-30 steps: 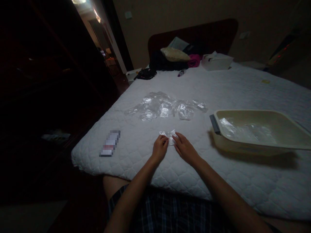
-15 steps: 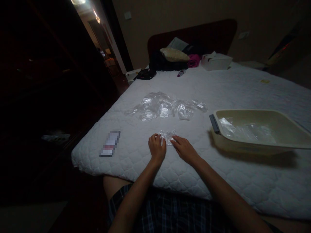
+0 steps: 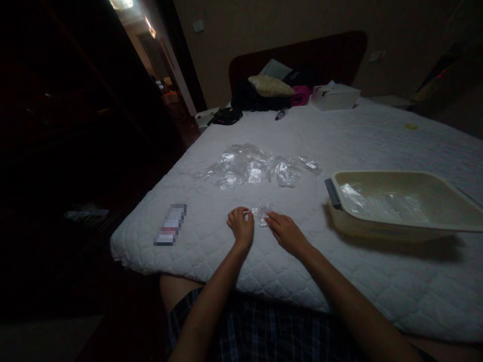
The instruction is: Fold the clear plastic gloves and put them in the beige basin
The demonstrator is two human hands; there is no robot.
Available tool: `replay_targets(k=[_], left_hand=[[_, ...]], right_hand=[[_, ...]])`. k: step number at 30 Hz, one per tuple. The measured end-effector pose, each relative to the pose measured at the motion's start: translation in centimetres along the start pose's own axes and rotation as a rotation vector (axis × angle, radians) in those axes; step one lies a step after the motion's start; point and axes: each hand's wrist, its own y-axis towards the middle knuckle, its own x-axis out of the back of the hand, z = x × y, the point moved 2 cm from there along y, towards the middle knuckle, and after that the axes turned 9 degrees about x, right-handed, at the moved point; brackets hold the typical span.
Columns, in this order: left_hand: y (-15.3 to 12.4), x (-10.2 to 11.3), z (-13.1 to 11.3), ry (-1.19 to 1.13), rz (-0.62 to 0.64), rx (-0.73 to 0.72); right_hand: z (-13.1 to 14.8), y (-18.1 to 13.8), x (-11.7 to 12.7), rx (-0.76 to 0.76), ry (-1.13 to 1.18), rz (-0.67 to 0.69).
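A small clear plastic bag (image 3: 259,213) lies on the white quilted bed between my two hands. My left hand (image 3: 240,225) is closed, pinching the bag's left edge between thumb and fingers. With fingers stretched out, my right hand (image 3: 285,230) rests flat on the bag's right side. Beyond them spreads a loose heap of crumpled clear plastic bags (image 3: 249,163). To the right stands a cream plastic basin (image 3: 392,232) with a grey handle, and more clear plastic bags (image 3: 396,205) lie inside it.
On the left of the bed (image 3: 204,246) lies a phone-shaped blurred object (image 3: 170,224). Toward the headboard (image 3: 339,55) are a pillow (image 3: 270,86), dark and pink cloth, a small bottle (image 3: 279,115) and a white box (image 3: 335,96). The bed's near edge meets my lap.
My left hand has shifted slightly left and its fingers have closed on the bag's edge. The right hand has stayed nearly in place on the bag.
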Motion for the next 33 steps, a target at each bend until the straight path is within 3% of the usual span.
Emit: replay_targets(k=[7, 11, 16, 21, 33], left_hand=[[0.0, 0.0, -0.4, -0.251, 0.086, -0.083], [-0.5, -0.1, -0.7, -0.306, 0.183, -0.21], [-1.3, 0.0, -0.7, -0.221, 0.305, -0.39], [-1.9, 0.0, -0.6, -0.06, 0.333, -0.543], [-1.8, -0.7, -0.2, 0.057, 0.317, -0.615]], right_hand=[[0.1, 0.1, 0.1, 0.009, -0.015, 0.027], [0.1, 0.2, 0.2, 0.003, -0.004, 0.013], [0.1, 0.2, 0.3, -0.006, 0.009, 0.009], [0.1, 0.1, 0.3, -0.011, 0.041, -0.02], [-0.1, 0.3, 0.9, -0.018, 0.077, -0.099]])
